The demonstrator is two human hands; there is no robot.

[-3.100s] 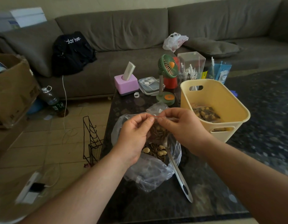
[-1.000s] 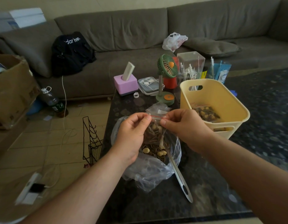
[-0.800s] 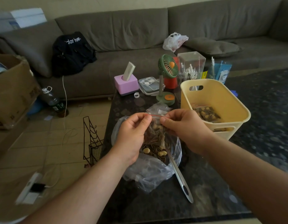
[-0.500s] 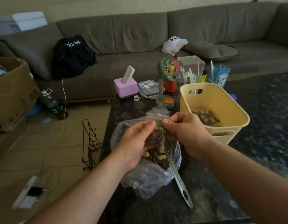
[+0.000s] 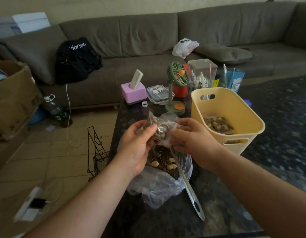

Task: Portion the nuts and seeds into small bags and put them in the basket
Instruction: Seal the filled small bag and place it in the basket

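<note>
Left hand (image 5: 136,145) grips small clear filled bag of seeds and nuts (image 5: 160,129); right hand (image 5: 191,140) pinches its other side, above large crumpled clear bulk bag (image 5: 159,184) on dark counter (image 5: 217,208). Yellow plastic basket (image 5: 248,117) lies right, nearer right hand. Grey sofa (image 5: 148,31) behind.
</note>
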